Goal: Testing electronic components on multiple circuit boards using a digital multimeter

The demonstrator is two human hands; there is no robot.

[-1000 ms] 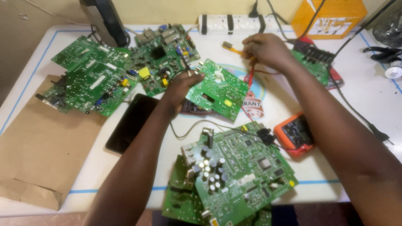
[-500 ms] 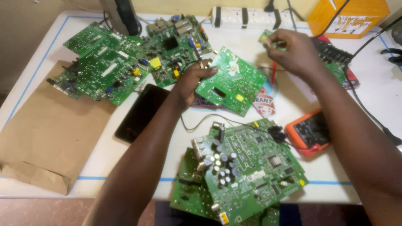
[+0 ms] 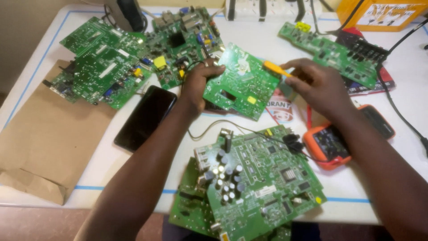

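Observation:
My left hand [image 3: 199,84] grips the left edge of a small green circuit board [image 3: 243,82] and holds it tilted above the white table [image 3: 267,38]. My right hand [image 3: 317,84] holds a yellow-handled tool [image 3: 275,68] whose end rests over the right side of that board. The tool's tip is hidden by blur.
A large green board with capacitors [image 3: 258,178] lies near me, over another board. More boards [image 3: 102,62] lie at the far left and far right [image 3: 330,51]. A black phone [image 3: 146,117], an orange multimeter [image 3: 330,145], brown paper [image 3: 40,134] and a yellow box [image 3: 381,13] are around.
My right hand has come down from the far right toward the small board, bringing the yellow tool to it. My left hand keeps its hold on the board.

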